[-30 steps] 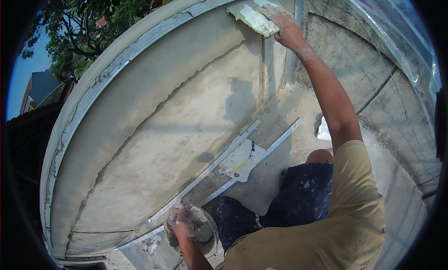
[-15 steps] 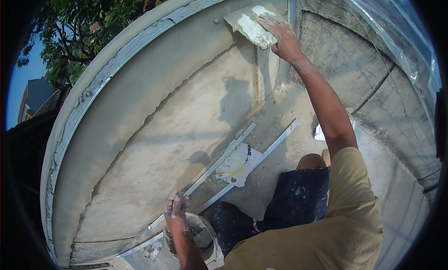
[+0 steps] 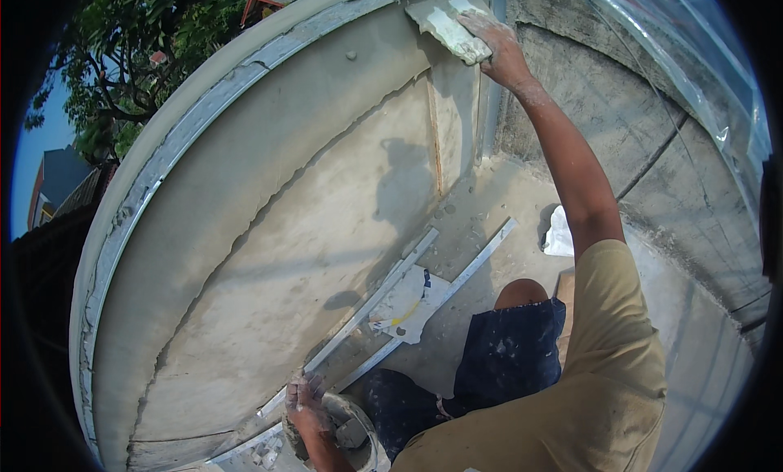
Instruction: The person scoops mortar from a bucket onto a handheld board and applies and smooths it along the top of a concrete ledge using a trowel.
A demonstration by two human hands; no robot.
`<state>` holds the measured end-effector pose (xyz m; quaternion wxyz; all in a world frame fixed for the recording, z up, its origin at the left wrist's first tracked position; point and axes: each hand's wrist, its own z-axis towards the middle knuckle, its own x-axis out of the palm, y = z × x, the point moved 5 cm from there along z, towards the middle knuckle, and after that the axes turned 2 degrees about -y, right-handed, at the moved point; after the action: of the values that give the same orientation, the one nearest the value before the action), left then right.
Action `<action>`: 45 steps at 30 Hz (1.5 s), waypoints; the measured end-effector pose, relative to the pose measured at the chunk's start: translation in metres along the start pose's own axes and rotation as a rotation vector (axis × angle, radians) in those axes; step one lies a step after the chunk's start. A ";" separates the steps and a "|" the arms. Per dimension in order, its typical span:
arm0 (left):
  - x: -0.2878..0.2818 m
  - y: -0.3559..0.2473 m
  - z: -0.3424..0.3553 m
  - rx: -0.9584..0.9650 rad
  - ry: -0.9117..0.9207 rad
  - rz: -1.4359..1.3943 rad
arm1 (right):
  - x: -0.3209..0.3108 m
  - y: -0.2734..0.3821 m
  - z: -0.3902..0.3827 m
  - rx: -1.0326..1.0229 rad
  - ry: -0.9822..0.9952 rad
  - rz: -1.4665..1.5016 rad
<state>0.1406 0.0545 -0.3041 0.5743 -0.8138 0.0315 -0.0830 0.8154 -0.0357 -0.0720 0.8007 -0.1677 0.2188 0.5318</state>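
My right hand [image 3: 493, 44] grips a plastering float [image 3: 449, 24], a flat pale board smeared with white. The float lies against the upper part of the curved wall [image 3: 285, 113], near the corner where a metal strip runs down. Grey plaster covers the wall's upper band; its ragged lower edge borders a paler surface. Down at the lower left, my left hand [image 3: 306, 403] is held beside the rim of a bucket [image 3: 367, 439]. Its dusty fingers are loosely bent and apart, with nothing visible in them. Grey lumps or a block show inside the bucket, partly hidden by my arm.
Two long metal straightedges [image 3: 469, 264] lie below the wall with a torn white sheet [image 3: 408, 305] between them. A white bag-like scrap [image 3: 559, 234] is by my right knee. Clear plastic sheeting [image 3: 685, 64] hangs over the rough grey wall [image 3: 587, 113] at right.
The float and my right hand have shifted slightly up the wall. My left hand has dropped a little and its fingers have loosened. The view has tilted slightly.
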 end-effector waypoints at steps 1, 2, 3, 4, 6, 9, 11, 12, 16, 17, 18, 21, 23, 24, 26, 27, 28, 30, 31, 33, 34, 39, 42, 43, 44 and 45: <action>0.002 0.001 0.001 0.000 -0.006 -0.001 | 0.010 -0.005 0.004 0.014 -0.010 0.042; 0.003 0.003 0.001 -0.010 -0.027 -0.027 | 0.019 0.007 -0.004 0.023 -0.068 0.080; 0.004 0.005 0.002 -0.021 -0.047 -0.053 | 0.023 0.016 -0.018 0.024 -0.064 0.083; 0.007 0.007 0.002 -0.021 -0.051 -0.056 | 0.027 0.024 -0.030 0.058 -0.023 0.125; 0.015 0.010 0.008 -0.018 -0.047 -0.059 | 0.025 0.027 -0.045 0.048 0.056 0.166; 0.032 0.009 0.012 -0.016 -0.025 -0.004 | 0.011 -0.013 -0.036 0.023 -0.020 0.107; 0.037 0.010 0.012 -0.017 -0.029 0.004 | 0.007 -0.033 -0.008 0.014 -0.092 0.106; 0.039 0.010 0.012 -0.019 -0.034 0.012 | 0.007 -0.041 0.002 -0.005 -0.129 0.051; 0.040 0.013 0.008 -0.007 -0.079 -0.013 | 0.044 -0.047 -0.007 0.044 -0.164 0.118; 0.035 0.019 0.010 -0.013 -0.097 -0.008 | 0.049 -0.040 -0.018 0.083 -0.161 0.129; 0.030 0.023 0.011 -0.019 -0.114 -0.003 | 0.051 -0.036 -0.036 0.123 -0.042 0.151; 0.038 0.030 0.015 -0.006 -0.080 0.013 | 0.039 -0.060 -0.046 0.089 0.041 0.061; 0.051 0.030 0.015 -0.010 -0.072 0.014 | 0.024 -0.079 -0.016 0.025 -0.045 0.100; 0.054 0.028 0.014 -0.013 -0.065 0.017 | 0.019 -0.082 0.000 0.014 -0.074 0.082; 0.058 0.030 0.015 -0.007 -0.053 -0.005 | 0.022 -0.071 0.009 -0.030 -0.165 0.088; 0.059 0.030 0.015 -0.001 -0.038 -0.032 | 0.034 -0.062 -0.008 -0.026 -0.163 0.089; 0.063 0.031 0.017 0.001 -0.035 -0.041 | 0.050 -0.057 -0.028 0.053 -0.135 0.112; 0.060 0.033 0.015 -0.023 -0.083 -0.016 | 0.056 -0.049 -0.048 0.130 -0.104 0.148; 0.062 0.031 0.017 -0.019 -0.083 -0.017 | 0.044 -0.048 -0.050 0.098 -0.141 0.179; 0.064 0.027 0.014 -0.014 -0.053 0.023 | 0.027 -0.049 -0.044 0.070 -0.167 0.208; 0.061 0.028 0.009 -0.021 -0.057 0.030 | 0.025 -0.066 -0.036 0.320 -0.124 0.289; 0.048 0.032 0.007 -0.034 -0.058 -0.005 | 0.033 -0.082 -0.020 0.950 -0.132 0.616; 0.035 0.035 0.006 -0.032 -0.054 -0.045 | 0.036 -0.065 -0.009 0.871 -0.054 0.487; 0.031 0.036 0.007 -0.033 -0.054 -0.047 | 0.039 -0.053 -0.011 0.869 -0.053 0.486; 0.028 0.037 0.010 -0.047 -0.064 -0.026 | 0.036 -0.033 -0.014 0.765 -0.097 0.493; 0.027 0.038 0.014 -0.062 -0.072 -0.005 | 0.031 -0.015 -0.018 0.662 -0.140 0.498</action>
<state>0.1711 0.0506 -0.3416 0.5495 -0.8337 0.0115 -0.0540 0.8363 -0.0262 -0.1036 0.6715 0.1934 0.3566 0.6201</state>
